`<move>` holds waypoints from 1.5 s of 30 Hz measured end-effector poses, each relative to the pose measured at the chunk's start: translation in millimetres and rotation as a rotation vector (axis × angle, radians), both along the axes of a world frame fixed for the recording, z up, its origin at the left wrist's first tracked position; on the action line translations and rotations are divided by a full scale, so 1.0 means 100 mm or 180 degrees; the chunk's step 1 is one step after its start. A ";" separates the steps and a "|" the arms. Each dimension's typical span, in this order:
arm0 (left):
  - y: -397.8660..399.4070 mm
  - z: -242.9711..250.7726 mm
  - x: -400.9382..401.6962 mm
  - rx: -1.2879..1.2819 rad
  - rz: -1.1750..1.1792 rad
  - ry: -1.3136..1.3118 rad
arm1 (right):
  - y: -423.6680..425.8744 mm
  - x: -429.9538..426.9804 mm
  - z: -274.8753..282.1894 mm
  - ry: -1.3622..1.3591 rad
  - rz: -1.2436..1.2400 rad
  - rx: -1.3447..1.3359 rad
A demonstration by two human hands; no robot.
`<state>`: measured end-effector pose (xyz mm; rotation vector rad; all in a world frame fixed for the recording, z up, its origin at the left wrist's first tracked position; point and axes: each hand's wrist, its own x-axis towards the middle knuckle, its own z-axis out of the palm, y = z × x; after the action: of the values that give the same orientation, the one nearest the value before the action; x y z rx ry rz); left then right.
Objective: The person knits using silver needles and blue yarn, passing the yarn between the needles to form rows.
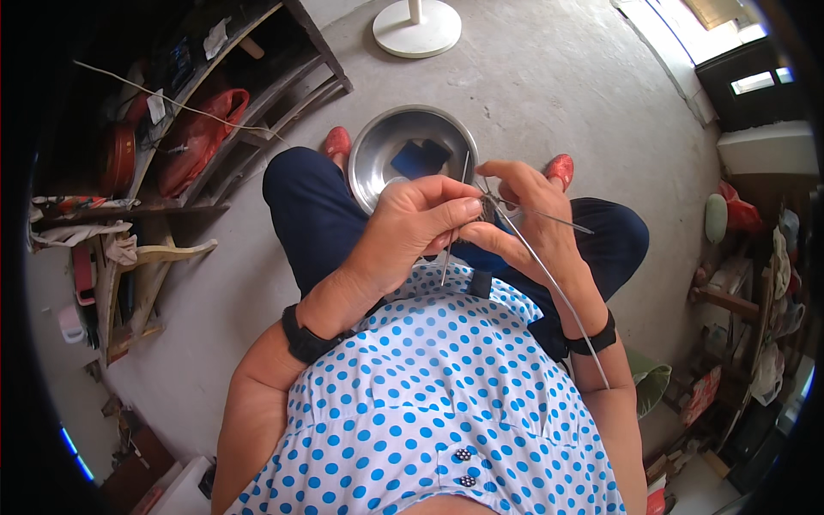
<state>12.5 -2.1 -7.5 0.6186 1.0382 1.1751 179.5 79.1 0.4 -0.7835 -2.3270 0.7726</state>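
My left hand (421,222) pinches a small piece of dark knitting (488,207) between thumb and fingers. Thin metal knitting needles run through or beside it. One needle (465,168) stands near upright in the picture, passing behind my left fingers. A longer needle (553,283) slants down across my right wrist, and a third needle (566,223) points right over the back of my right hand (537,209). My right thumb and curled fingers close around the right side of the knitting, with the index finger raised. My fingers partly hide the stitches.
Between my feet, a steel basin (367,138) holds dark blue pieces (421,158), perhaps cloth or yarn. A white round stand base (417,29) is ahead on the concrete floor. Wooden shelving (283,96) with a red plastic bag (209,138) stands left; cluttered shelves (730,302) stand right.
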 end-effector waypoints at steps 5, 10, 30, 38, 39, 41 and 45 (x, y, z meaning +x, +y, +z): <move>-0.01 -0.05 0.03 0.0287 -0.0113 0.0310 | 0.01 -0.04 -0.02 0.0209 0.0424 0.0166; 0.00 0.02 -0.04 0.0104 0.0291 0.0077 | -0.03 0.18 -0.10 0.0562 -0.0092 0.0097; 0.01 -0.04 -0.06 0.0024 0.0008 -0.0158 | -0.15 0.19 -0.13 0.0931 0.0077 -0.1485; 0.01 -0.02 -0.05 -0.0148 0.0148 -0.0170 | -0.09 0.18 -0.13 0.0404 0.0033 0.0316; 0.01 -0.03 -0.05 -0.0176 0.0153 -0.0183 | -0.06 0.15 -0.06 0.0206 0.0030 0.0289; 0.02 -0.02 -0.04 -0.0151 0.0091 -0.0144 | 0.00 0.08 -0.04 0.0008 0.0028 0.0264; 0.02 -0.03 0.02 0.0019 -0.0049 0.0047 | 0.11 -0.08 -0.10 0.0121 0.0447 0.0162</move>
<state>14.4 0.3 -10.5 0.6397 1.0411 1.1621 171.3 90.1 -9.5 -0.5835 -2.3768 0.7777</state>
